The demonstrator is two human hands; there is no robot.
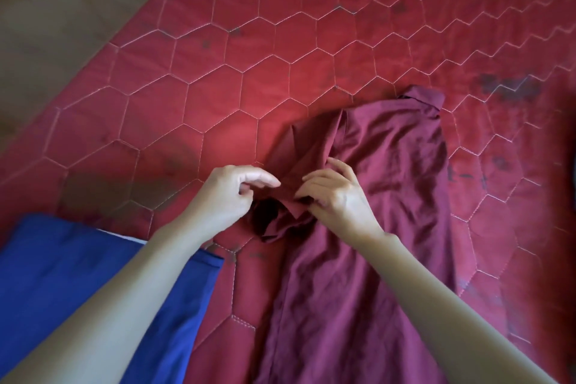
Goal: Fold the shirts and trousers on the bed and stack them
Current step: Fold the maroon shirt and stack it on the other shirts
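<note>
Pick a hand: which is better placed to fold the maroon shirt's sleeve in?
Right, probably. The right hand already pinches the sleeve of the maroon shirt; the left hand hovers beside it, holding nothing.

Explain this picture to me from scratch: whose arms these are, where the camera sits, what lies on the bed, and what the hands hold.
There is no machine: a person wears one camera on the head, looking down at their own bare arms. The left hand and right hand meet at the bunched sleeve of a maroon collared shirt. The right hand pinches that sleeve; the left hand's fingers are curled beside it, and whether they grip cloth is unclear. The shirt is spread on a red quilt with hexagon stitching. A bright blue garment lies at lower left.
</note>
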